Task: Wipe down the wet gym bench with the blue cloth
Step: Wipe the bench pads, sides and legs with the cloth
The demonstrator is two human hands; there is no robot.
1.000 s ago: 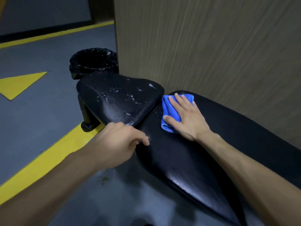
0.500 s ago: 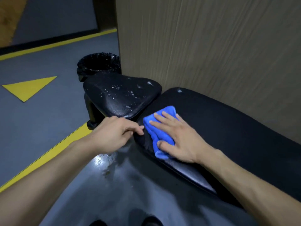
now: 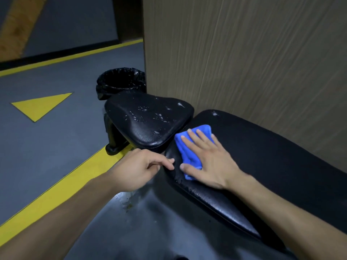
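The black gym bench has a long back pad running to the right and a separate seat pad beyond it, speckled with water drops. My right hand lies flat with straight fingers on the folded blue cloth, pressing it onto the near-left end of the long pad. My left hand is at that pad's left edge, fingers loosely curled, fingertips touching the rim. Droplets show along the pad's front edge.
A wood-grain wall panel stands right behind the bench. A bin with a black liner sits past the seat pad. Grey floor with yellow lines and a yellow triangle lies to the left; a wet patch is under the bench.
My right hand slid the cloth from the pad's far end toward its near-left edge, then slightly back. My left hand stayed at the pad's left rim. The view shifted a little.
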